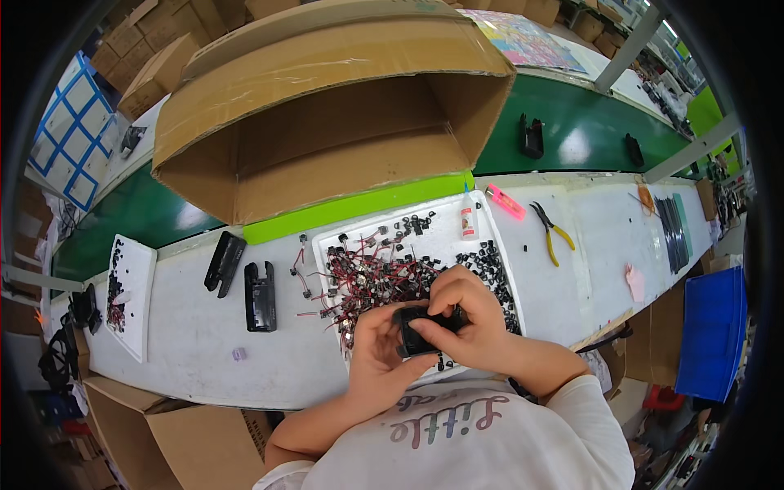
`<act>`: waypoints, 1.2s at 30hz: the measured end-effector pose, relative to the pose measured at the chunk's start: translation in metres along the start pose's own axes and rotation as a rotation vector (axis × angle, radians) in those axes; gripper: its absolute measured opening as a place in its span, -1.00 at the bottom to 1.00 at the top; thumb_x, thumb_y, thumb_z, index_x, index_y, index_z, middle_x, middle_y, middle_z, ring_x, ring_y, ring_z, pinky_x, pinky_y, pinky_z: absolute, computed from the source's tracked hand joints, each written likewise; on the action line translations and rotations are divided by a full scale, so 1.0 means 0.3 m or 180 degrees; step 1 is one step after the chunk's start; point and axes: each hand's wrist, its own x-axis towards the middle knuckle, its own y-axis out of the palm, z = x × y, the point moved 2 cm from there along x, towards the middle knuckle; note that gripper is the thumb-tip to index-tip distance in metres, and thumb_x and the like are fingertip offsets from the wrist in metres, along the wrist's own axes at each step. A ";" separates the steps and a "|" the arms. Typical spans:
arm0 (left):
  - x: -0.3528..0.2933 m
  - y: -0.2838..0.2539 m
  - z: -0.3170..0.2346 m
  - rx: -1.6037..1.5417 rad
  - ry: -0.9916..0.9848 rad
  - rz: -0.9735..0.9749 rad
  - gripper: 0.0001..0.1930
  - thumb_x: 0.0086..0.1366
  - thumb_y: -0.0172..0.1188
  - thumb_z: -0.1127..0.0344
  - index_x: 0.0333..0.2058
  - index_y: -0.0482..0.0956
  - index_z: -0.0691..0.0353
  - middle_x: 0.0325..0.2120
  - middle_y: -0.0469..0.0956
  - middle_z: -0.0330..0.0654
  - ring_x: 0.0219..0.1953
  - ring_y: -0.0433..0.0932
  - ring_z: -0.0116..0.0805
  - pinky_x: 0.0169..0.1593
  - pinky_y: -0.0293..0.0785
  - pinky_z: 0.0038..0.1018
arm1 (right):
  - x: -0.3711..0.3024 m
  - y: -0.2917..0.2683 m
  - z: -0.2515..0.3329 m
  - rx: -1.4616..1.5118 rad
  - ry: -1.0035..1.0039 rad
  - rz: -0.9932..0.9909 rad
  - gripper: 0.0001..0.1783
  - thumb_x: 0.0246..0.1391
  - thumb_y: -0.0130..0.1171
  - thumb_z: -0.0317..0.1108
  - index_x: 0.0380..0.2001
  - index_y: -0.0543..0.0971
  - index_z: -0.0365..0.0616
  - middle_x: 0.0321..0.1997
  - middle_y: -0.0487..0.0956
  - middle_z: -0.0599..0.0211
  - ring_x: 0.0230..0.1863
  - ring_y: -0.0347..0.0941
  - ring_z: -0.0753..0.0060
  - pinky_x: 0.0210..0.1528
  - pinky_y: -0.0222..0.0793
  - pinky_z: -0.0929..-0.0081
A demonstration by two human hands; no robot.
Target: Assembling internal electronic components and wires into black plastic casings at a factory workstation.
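My left hand (376,349) is wrapped round a black plastic housing (417,333), held over the front of a white tray. From the other side my right hand (469,317) grips the same housing, its thumb pressed on the face and its fingers curled over the top. The palms hide part of the housing. Beneath and beyond my hands, the white tray (498,219) carries a heap of small black parts with red and black wires (367,282). Small loose black caps (488,269) lie along its right side. A small glue bottle (468,220) rests near the tray's far edge.
Two black housings (260,298) lie left of the tray, beside a smaller white tray (140,286). Yellow-handled pliers (558,237) and a pink tool (506,202) lie to the right. A large open cardboard box (343,147) stands behind, before a green conveyor belt (563,122) carrying more housings.
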 end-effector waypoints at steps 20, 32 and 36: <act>0.009 -0.048 -0.049 -0.1650 -0.1757 -0.0385 -0.59 0.21 0.12 0.20 -0.01 0.34 0.24 -0.14 0.49 -0.09 -0.13 0.49 -0.32 -0.05 0.43 -0.38 | 0.110 -0.205 -0.245 -0.3674 0.0021 0.1378 -0.60 -0.23 0.05 -0.56 -0.22 0.53 0.00 -0.45 0.43 0.22 -0.40 0.43 0.17 -0.36 0.37 0.30; 0.011 -0.041 -0.057 -0.1346 -0.1518 -0.0356 -0.56 0.18 0.15 0.25 0.00 0.31 0.25 -0.16 0.48 -0.10 -0.12 0.47 -0.35 -0.04 0.39 -0.41 | 0.065 -0.150 -0.025 -0.0791 -0.1221 0.0173 -0.70 -0.25 0.24 -0.36 -0.35 0.48 -0.15 -0.65 0.42 0.37 -0.69 0.31 0.32 -0.65 0.18 0.46; 0.007 -0.035 -0.051 -0.1217 -0.1391 -0.0303 -0.55 0.18 0.15 0.30 0.02 0.28 0.25 -0.14 0.46 -0.10 -0.10 0.45 -0.35 -0.02 0.36 -0.40 | 0.031 -0.119 0.010 -0.0268 -0.1196 0.0421 -0.71 -0.18 0.27 -0.28 -0.38 0.47 -0.15 -0.68 0.39 0.34 -0.73 0.30 0.31 -0.69 0.14 0.43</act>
